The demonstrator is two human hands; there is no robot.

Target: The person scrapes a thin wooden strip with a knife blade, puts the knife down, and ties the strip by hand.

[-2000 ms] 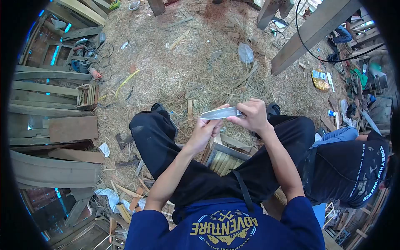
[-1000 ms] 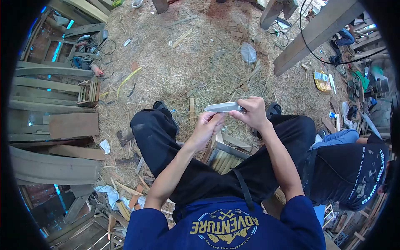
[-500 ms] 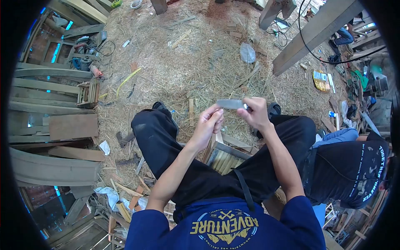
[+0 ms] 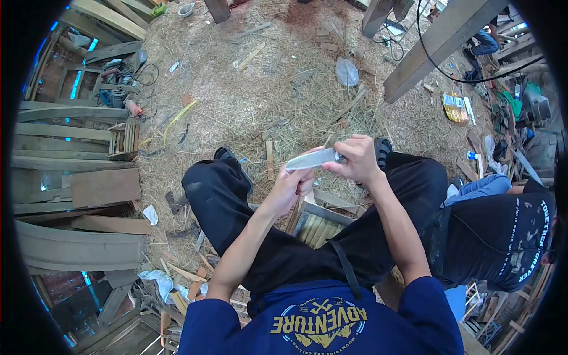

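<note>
I am seeing room ahead, over the straw-strewn ground [image 4: 254,100]. The knife [image 4: 310,160] is barring the space between left hand [image 4: 291,188] and right hand [image 4: 358,160], bent legs [image 4: 219,204] are flanking a wooden box [image 4: 329,213], and a slanting post [image 4: 438,53] and another person [image 4: 500,236] are obstructing the right.

Ground [image 4: 236,94] strewn with straw and shavings, timber planks [image 4: 65,145] along left side, slanted wooden beam [image 4: 444,53] upper right

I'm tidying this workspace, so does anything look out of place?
Yes: a clear plastic bag lies ahead, with a gold packet farther right. Both look like litter among the straw and wood scraps on the floor.
</note>
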